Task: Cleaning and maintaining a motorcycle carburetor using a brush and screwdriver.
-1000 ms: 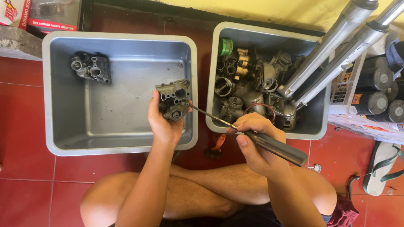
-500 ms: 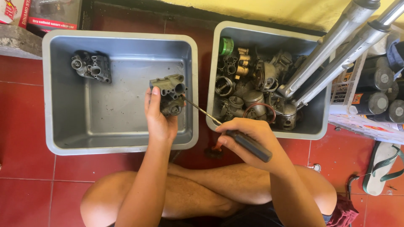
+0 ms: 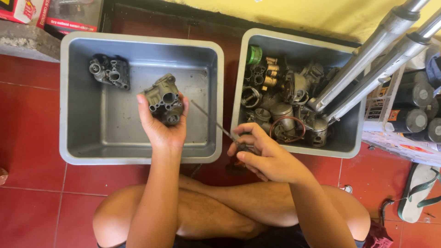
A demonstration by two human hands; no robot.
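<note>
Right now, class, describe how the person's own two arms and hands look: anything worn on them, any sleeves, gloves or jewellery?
Both arms are bare from the bottom edge of the picture to the fingertips: no sleeves show. The left hand and right hand wear no gloves, and no rings, watch or bracelets can be seen. The fingernails are short.

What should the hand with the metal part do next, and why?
Probably lower the grey metal part into the left tub. The left hand holds it above that tub, where a similar part already lies, and the screwdriver in the right hand points away from it, not touching.
</note>
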